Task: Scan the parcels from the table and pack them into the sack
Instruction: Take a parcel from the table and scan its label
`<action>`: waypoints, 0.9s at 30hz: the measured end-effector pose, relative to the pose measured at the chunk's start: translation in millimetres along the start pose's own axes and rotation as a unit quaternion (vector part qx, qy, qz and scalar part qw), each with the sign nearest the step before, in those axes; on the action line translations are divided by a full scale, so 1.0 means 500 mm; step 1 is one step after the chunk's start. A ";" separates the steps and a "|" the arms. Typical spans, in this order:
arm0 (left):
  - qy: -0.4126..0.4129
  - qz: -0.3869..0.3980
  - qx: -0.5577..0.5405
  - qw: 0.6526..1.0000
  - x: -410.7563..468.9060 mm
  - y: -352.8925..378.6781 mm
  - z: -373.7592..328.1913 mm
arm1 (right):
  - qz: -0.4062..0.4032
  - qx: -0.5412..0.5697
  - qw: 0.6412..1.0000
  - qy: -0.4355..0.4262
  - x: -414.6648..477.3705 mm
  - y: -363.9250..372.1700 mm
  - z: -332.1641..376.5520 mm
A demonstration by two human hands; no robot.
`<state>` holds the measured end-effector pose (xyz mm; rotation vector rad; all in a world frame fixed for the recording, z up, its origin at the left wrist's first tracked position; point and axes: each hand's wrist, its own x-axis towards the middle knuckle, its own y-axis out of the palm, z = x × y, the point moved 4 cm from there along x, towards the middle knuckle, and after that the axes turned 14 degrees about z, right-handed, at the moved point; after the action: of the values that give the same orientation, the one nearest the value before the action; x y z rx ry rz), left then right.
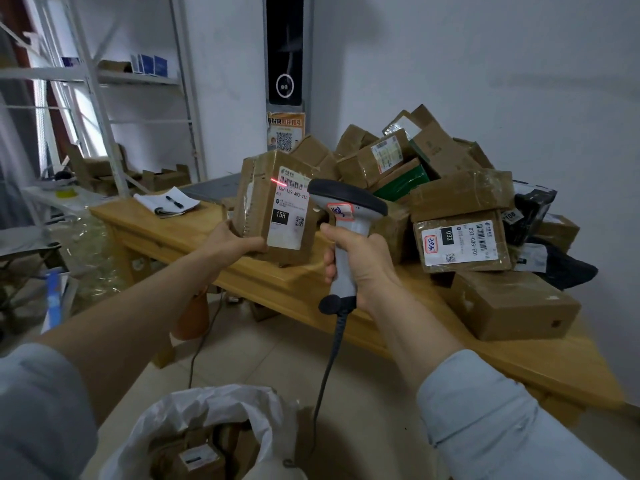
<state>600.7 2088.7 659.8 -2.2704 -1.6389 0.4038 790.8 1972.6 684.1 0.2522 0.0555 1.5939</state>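
My left hand (231,241) grips the lower left corner of a brown cardboard parcel (258,199) and holds it above the wooden table (277,285), white label facing me. My right hand (360,263) grips the handle of a grey barcode scanner (346,216), whose black head points at the label. A red scan line lies across the barcode at the label's top. A pile of several cardboard parcels (450,202) covers the table's right half. The white sack (194,427) stands open at the bottom of the view, with parcels inside.
A notebook with a pen (168,202) lies on the table's left end. The scanner's cable (329,368) hangs down to the floor by the sack. Metal shelving (104,98) stands at the back left, with clutter on the floor beneath.
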 end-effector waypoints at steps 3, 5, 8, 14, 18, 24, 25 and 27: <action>-0.007 -0.004 0.003 1.000 -0.004 -0.009 0.004 | 0.008 0.004 1.000 -0.004 0.001 0.006 0.002; -0.017 -0.013 0.008 1.000 -0.010 -0.018 0.006 | 0.012 0.002 1.000 -0.003 0.002 0.009 0.004; -0.021 -0.014 0.006 1.000 -0.009 -0.030 0.015 | 0.022 0.009 1.000 -0.002 0.002 0.015 0.005; -0.005 -0.007 -0.002 1.000 -0.007 -0.038 0.019 | 0.032 0.007 0.999 -0.002 0.006 0.028 0.007; 0.004 -0.012 0.001 1.000 -0.005 -0.045 0.023 | 0.034 0.004 0.999 -0.002 0.006 0.036 0.007; 0.000 -0.019 -0.002 1.000 -0.008 -0.059 0.033 | 0.043 -0.001 0.999 0.002 0.006 0.048 0.006; 0.002 -0.019 -0.004 1.000 -0.008 -0.061 0.034 | 0.044 -0.002 0.999 0.001 0.007 0.051 0.007; 0.003 -0.022 -0.003 1.000 -0.010 -0.066 0.036 | 0.047 -0.002 0.999 0.001 0.007 0.056 0.008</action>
<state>563.3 2095.4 657.2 -2.2328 -1.6871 0.3813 764.0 1974.4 693.9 0.2533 0.0412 1.6867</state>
